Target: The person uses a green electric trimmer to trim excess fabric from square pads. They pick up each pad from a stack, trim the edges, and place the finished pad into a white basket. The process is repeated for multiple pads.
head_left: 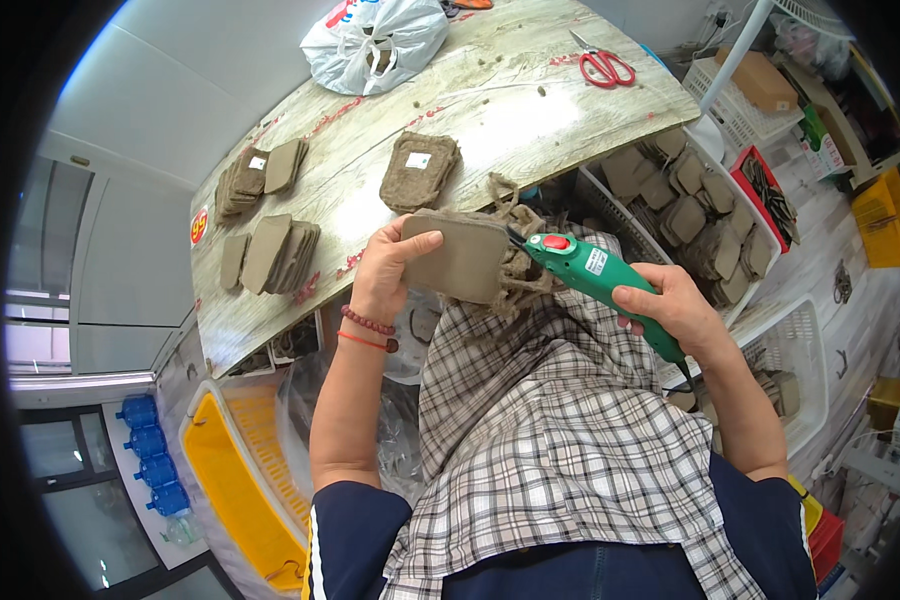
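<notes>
My left hand (382, 268) grips a brown rounded-rectangle fabric pad (457, 260) by its left side, thumb on top. Ragged strips of fuzzy trimming (520, 280) hang from the pad's right edge. My right hand (675, 308) is wrapped around green electric scissors (595, 270) with a red button. Their dark tip meets the pad's upper right edge; whether the blades are parted is too small to tell. Just beyond, on the table, lies a fuzzy-edged stack of pads (420, 172) with a white label on top.
Stacked brown pads (282, 255) stand at the table's left. Red-handled scissors (607, 68) and a white plastic bag (375, 45) lie on the far side of the table (510, 110). To the right, a white crate (760, 215) holds many pads. A yellow basket (232, 480) sits lower left.
</notes>
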`<state>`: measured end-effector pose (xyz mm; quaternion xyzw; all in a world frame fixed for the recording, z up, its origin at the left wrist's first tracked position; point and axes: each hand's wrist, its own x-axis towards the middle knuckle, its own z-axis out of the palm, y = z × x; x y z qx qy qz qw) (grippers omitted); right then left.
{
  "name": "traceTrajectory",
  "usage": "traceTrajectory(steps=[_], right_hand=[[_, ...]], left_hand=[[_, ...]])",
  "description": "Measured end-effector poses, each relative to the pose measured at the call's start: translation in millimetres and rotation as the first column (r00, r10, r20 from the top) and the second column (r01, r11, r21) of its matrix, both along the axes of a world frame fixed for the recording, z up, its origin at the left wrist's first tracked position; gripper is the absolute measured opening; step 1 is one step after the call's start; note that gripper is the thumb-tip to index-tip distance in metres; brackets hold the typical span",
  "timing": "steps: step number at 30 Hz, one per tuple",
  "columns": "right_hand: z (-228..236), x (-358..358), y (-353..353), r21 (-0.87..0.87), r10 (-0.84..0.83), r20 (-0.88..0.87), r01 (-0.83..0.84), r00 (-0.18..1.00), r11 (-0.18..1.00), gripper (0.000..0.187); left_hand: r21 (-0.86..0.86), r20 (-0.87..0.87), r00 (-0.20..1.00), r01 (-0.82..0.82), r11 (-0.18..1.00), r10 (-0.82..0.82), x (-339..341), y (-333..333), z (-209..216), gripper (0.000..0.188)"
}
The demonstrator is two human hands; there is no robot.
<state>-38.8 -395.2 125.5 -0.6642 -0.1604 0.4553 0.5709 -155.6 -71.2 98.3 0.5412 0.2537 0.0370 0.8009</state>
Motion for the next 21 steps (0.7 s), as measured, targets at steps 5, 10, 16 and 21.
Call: traceTrajectory(steps=[5, 10, 16, 21], right_hand=[[2.4, -4.7, 6.6, -0.018, 0.028, 0.022, -0.028, 0.999, 0.999, 0.038], [4.5, -5.5, 7.0, -0.033, 0.063, 0.083, -0.06, 0.995, 0.998, 0.036], [4.9, -9.8, 10.2, -0.047, 0.058, 0.152, -0.051, 0.987, 0.998, 0.034], [-0.3, -10.7, 13.5, -0.044, 0.068, 0.134, -0.063, 0.989, 0.997, 0.034]], left_hand=[[-0.052, -0.04, 0.999, 0.018, 0.998, -0.02, -5.7, 2.4, -0.6, 0.015], [0.025, -0.059, 0.993, 0.106, 0.994, -0.104, -2.1, -0.6, 4.6, 0.018], [0.073, -0.117, 0.973, 0.209, 0.975, -0.2, 3.3, -11.0, 9.8, 0.02], [0.08, -0.156, 0.957, 0.259, 0.963, -0.244, 5.1, -16.7, 15.3, 0.017]])
